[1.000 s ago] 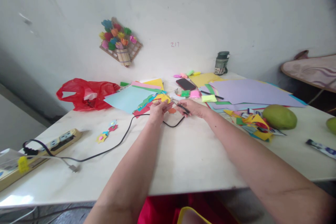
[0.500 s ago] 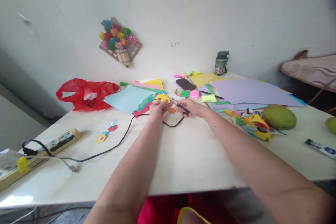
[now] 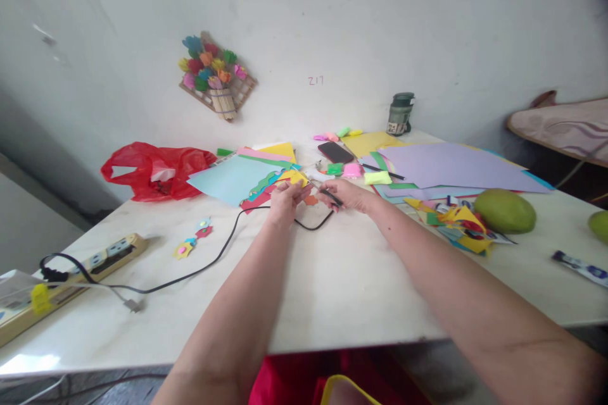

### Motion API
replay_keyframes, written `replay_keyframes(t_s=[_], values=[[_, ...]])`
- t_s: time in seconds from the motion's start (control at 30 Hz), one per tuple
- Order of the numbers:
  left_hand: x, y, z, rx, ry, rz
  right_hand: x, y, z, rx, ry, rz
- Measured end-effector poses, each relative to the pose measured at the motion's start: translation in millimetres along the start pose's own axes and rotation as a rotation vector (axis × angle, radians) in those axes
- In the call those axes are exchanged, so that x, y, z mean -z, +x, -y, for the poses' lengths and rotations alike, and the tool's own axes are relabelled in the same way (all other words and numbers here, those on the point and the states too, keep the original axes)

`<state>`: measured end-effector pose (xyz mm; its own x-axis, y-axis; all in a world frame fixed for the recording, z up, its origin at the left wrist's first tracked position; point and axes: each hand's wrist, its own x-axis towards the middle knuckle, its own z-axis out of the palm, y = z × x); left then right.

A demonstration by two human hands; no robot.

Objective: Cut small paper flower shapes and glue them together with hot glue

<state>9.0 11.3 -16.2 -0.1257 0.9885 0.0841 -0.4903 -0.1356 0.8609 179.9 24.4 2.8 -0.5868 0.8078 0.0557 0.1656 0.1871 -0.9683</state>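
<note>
My left hand (image 3: 285, 199) is closed on a small piece of yellow paper (image 3: 294, 176) above the middle of the table. My right hand (image 3: 349, 194) grips a pair of scissors (image 3: 333, 197) by the dark handles. The blades point left at the yellow paper; whether they touch it I cannot tell. Below and left of the paper are red, blue and green paper offcuts (image 3: 263, 190), partly covered by my left hand. An orange scrap (image 3: 311, 200) lies between the two hands. A black cord (image 3: 228, 242) passes under them.
Left are a red plastic bag (image 3: 156, 168), small paper flowers (image 3: 183, 249) and a power strip (image 3: 102, 261). Behind my hands lie a phone (image 3: 335, 152) and clay packets (image 3: 352, 170). Right are purple sheets (image 3: 456, 166), coloured scraps (image 3: 468, 237), a green fruit (image 3: 506, 211) and a tube (image 3: 580, 267).
</note>
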Motion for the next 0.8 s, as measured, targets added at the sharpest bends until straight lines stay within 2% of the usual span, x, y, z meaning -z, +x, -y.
replay_keyframes(t_s=[0.8], values=[[-1.5,-1.0,-0.9,0.012,-0.024,0.003,-1.4,-0.6,1.1,0.006,0.011,-0.012]])
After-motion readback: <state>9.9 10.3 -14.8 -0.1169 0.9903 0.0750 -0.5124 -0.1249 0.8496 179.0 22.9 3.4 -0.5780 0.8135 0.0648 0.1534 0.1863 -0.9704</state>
